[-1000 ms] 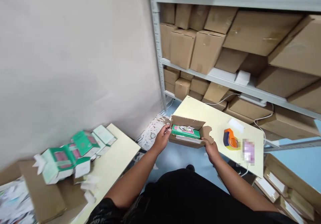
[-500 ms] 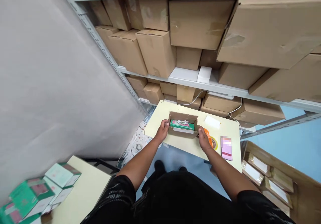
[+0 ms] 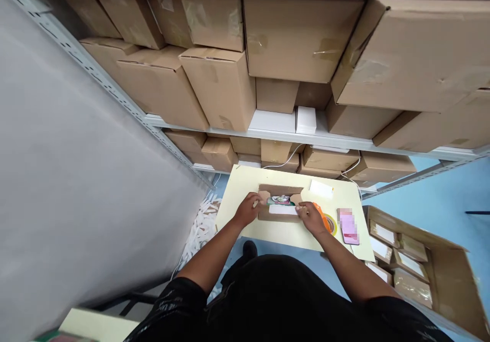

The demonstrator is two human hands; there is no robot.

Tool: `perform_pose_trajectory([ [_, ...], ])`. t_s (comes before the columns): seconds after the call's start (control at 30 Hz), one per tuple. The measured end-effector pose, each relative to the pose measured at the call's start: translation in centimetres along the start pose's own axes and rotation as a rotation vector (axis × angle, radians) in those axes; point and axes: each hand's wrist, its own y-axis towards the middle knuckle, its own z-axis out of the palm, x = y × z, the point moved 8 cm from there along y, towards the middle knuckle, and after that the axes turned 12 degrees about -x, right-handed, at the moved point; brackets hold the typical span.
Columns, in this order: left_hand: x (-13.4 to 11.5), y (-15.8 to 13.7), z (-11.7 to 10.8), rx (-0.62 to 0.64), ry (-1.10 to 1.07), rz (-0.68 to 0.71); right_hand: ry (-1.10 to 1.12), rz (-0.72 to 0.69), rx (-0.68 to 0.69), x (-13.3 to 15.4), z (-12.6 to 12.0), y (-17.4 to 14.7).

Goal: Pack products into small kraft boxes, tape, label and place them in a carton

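A small open cardboard box [image 3: 280, 218] lies on the pale yellow table in front of me, a white label [image 3: 282, 210] along its near side. Inside it is a green and pink packet [image 3: 280, 199], partly covered by the box's folded-in end flaps. My left hand [image 3: 248, 209] has its fingers bent against the left end and flap of the box. At the right end, my right hand [image 3: 310, 217] grips the corner by the other flap, thumb and fingers close together. Right beside that hand are an orange tape dispenser [image 3: 322, 216] and a yellow tape roll [image 3: 331, 224].
A phone [image 3: 347, 226] and a white paper [image 3: 321, 189] lie on the table [image 3: 237, 194]. Shelves of cardboard cartons [image 3: 302, 35] rise behind it. At right stands a big carton [image 3: 451, 281] holding several small boxes. Paper scraps [image 3: 199, 229] cover the floor at left.
The box's end flaps have been folded inward over the packet. Both hands have shifted from the box's outer ends to its flaps. My view has tilted up and closer to the shelves.
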Motion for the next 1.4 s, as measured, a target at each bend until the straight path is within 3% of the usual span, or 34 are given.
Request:
perform_pose_trajectory([
  [0.1, -0.3, 3.3, -1.4, -0.024, -0.037, -0.064, -0.098, 0.137, -0.142, -0.2, 0.7, -0.1],
  [0.17, -0.8, 4.6, -1.1, 0.068, -0.064, -0.045, -0.150, 0.185, -0.205, -0.1, 1.2, -0.2],
  [0.27, -1.8, 4.2, -0.1, 0.213, -0.015, 0.119, -0.187, 0.253, -0.238, 0.0, 1.5, -0.2],
  [0.33, -1.9, 3.0, 0.4, 0.240, 0.026, 0.240, -0.189, 0.267, -0.242, 0.2, 1.4, -0.2],
  [0.5, -0.9, 0.7, 1.6, 0.185, 0.095, 0.345, -0.204, 0.158, -0.165, 1.2, 1.3, 0.0],
  [0.6, -0.7, 0.6, 2.1, 0.126, 0.130, 0.306, -0.182, 0.071, -0.111, 1.7, 1.5, 0.2],
  [0.8, -0.6, 0.4, 3.2, 0.078, 0.150, 0.207, -0.161, 0.025, -0.034, 1.7, 1.1, -0.1],
  [0.9, -0.4, 0.0, 3.7, 0.074, 0.173, 0.179, -0.254, -0.010, -0.050, 0.3, -1.1, -0.9],
  [1.0, -0.5, -0.5, 4.0, 0.094, 0.257, 0.202, -0.499, -0.019, -0.027, -2.9, -3.2, -2.1],
  [1.17, -0.9, -1.5, 4.2, 0.129, 0.420, 0.305, -0.784, 0.099, 0.031, -7.7, -3.2, -3.9],
  [1.3, -1.0, -1.9, 4.3, 0.106, 0.537, 0.427, -0.832, 0.196, 0.039, -8.0, -2.6, -3.8],
  [1.4, -1.4, -1.7, 4.2, 0.067, 0.596, 0.499, -0.685, 0.339, -0.003, -8.0, -4.7, -3.3],
])
